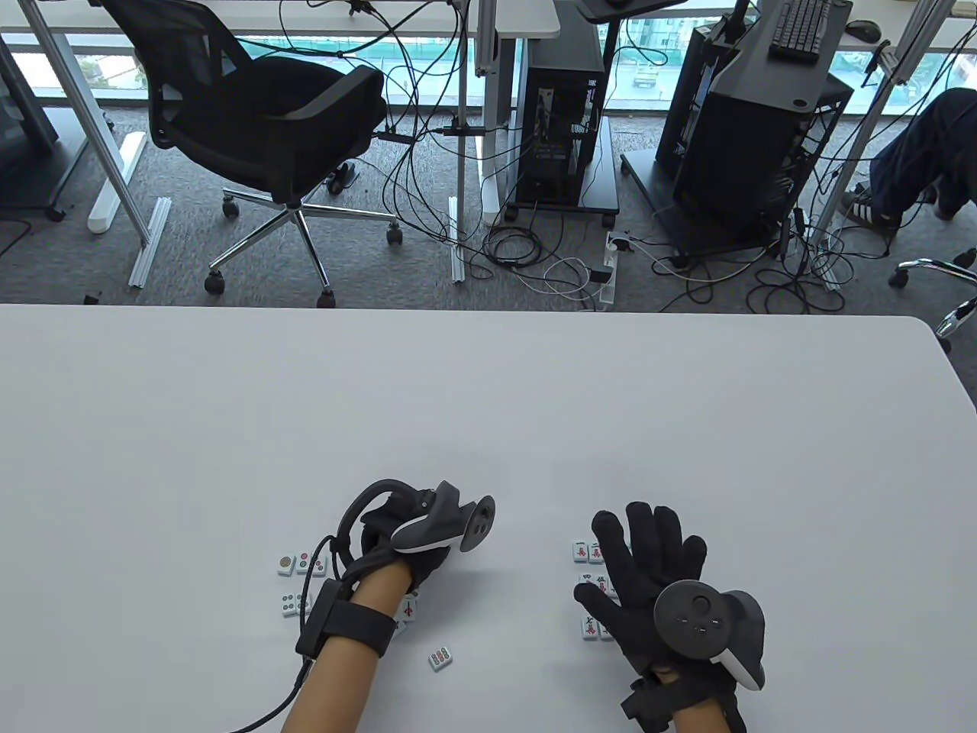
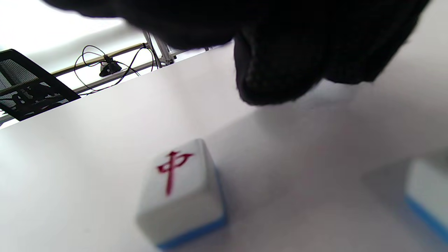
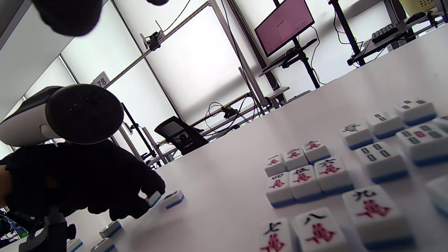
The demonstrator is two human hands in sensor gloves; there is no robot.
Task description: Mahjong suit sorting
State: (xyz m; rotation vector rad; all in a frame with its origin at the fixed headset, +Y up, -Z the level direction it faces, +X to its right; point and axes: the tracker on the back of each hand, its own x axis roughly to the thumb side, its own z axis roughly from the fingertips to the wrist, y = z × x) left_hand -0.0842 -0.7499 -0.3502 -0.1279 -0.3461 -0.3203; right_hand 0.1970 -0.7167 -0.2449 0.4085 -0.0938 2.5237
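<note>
Left wrist view shows a white, blue-backed mahjong tile (image 2: 180,190) with a red character lying face up on the desk (image 2: 87,140) below the left hand (image 2: 280,63), whose grip I cannot tell.

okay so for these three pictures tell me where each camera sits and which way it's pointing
Table view: high above the white table, looking down and out to the office floor; shows both forearms, the left hand and the right hand.
Left wrist view: under the left hand, low over the table, facing a red-character tile; gloved fingers hang at top.
Right wrist view: low by the right hand, facing across the character tiles toward the left hand.
Shared: table and right wrist views both show the left hand.
</note>
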